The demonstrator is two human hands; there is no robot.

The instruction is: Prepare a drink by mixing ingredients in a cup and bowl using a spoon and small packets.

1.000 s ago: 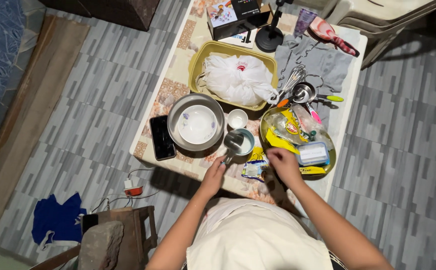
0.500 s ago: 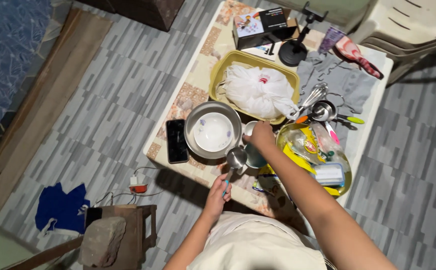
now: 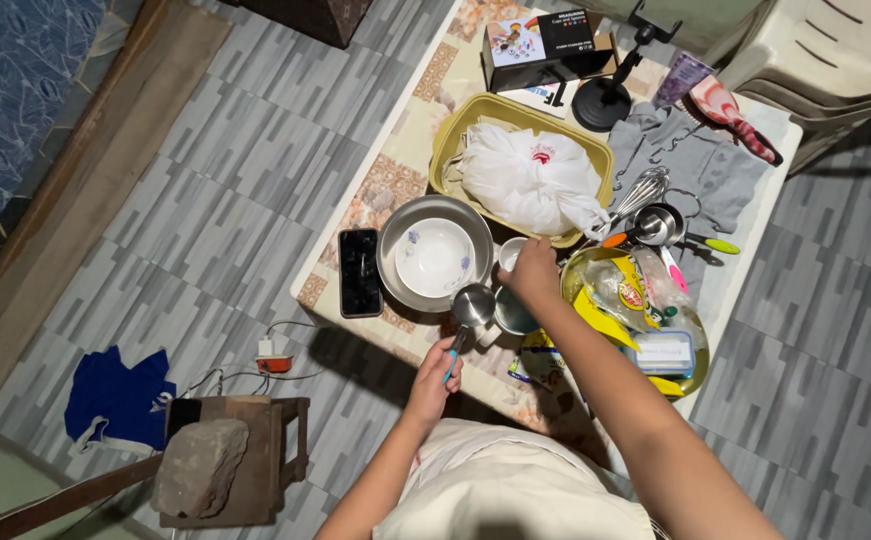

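Near the front edge of the worktop (image 3: 407, 128), the left hand (image 3: 435, 375) has its fingers wrapped round the blue handle of a metal measuring cup (image 3: 472, 304), held just beside the steel bowl (image 3: 395, 235). Beyond it, the right hand (image 3: 533, 272) pinches the small white cup (image 3: 508, 251), fingers narrow.
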